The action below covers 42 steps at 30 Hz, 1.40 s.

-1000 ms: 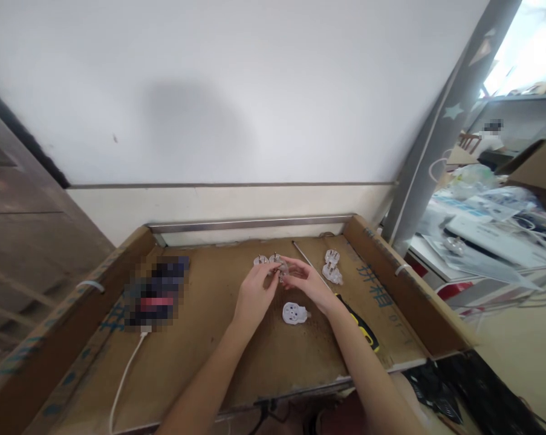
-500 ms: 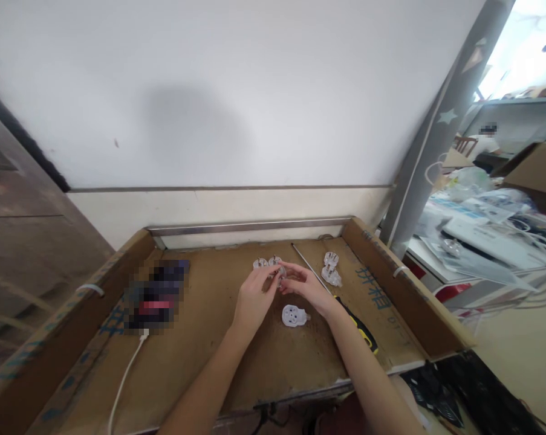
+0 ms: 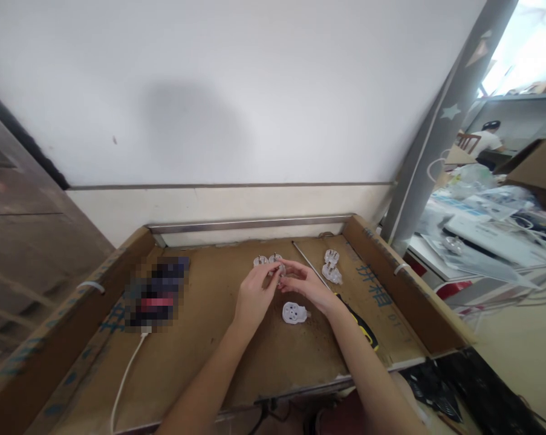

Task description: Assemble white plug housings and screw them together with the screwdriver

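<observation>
My left hand [image 3: 254, 296] and my right hand [image 3: 312, 292] meet over the middle of the cardboard-lined bench. Pinched between their fingertips is a small, pale plug piece [image 3: 281, 271], mostly hidden by the fingers. Just behind the hands lie two clear round plug pieces [image 3: 260, 261] with metal pins up. A white socket piece [image 3: 294, 313] rests face up below my right hand. To the right, two more pinned plug pieces [image 3: 331, 266] lie together. A screwdriver [image 3: 362, 327] with a black and yellow handle lies partly under my right forearm, its long shaft pointing away.
Cardboard walls [image 3: 393, 290] border the bench at both sides. At left lies a blurred-out dark object [image 3: 159, 293] with a white cable [image 3: 122, 382]. On the right, a cluttered table [image 3: 472, 223] holds bags and cables. Farther back sits a person [image 3: 487, 142].
Both hands stay in nearly the same place with the plug piece between their fingertips. The view has shifted very slightly; the pieces on the bench lie as before.
</observation>
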Each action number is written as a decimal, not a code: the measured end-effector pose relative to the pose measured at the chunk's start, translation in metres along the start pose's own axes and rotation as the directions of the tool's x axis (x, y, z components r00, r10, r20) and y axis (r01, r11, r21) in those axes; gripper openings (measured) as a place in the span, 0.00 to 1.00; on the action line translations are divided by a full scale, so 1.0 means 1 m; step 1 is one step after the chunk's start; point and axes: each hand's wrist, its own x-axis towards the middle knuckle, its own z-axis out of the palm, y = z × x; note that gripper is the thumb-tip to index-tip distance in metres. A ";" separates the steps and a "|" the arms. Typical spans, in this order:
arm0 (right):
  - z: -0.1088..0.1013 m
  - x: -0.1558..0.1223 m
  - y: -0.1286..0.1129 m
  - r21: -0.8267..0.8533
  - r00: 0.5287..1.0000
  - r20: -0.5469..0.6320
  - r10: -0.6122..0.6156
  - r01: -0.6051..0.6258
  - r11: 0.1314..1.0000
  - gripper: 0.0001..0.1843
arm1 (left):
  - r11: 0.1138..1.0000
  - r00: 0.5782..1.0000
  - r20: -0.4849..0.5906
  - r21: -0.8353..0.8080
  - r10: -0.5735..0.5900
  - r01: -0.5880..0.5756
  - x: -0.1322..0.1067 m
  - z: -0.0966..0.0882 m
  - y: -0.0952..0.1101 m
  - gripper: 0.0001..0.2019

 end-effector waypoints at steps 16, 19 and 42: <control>0.001 -0.001 -0.007 0.140 0.999 -0.051 -0.006 0.013 0.990 0.24 | 0.995 0.990 0.104 0.006 -0.098 0.098 0.002 -0.004 0.005 0.14; 0.001 -0.002 -0.010 0.185 0.999 -0.044 0.003 0.005 0.983 0.23 | 0.987 0.979 0.131 -0.005 -0.159 0.161 0.004 -0.004 0.002 0.13; -0.007 0.003 -0.013 0.425 0.977 -0.211 0.043 0.052 0.903 0.17 | 0.986 0.676 0.721 0.067 -0.152 0.150 -0.006 -0.031 0.010 0.25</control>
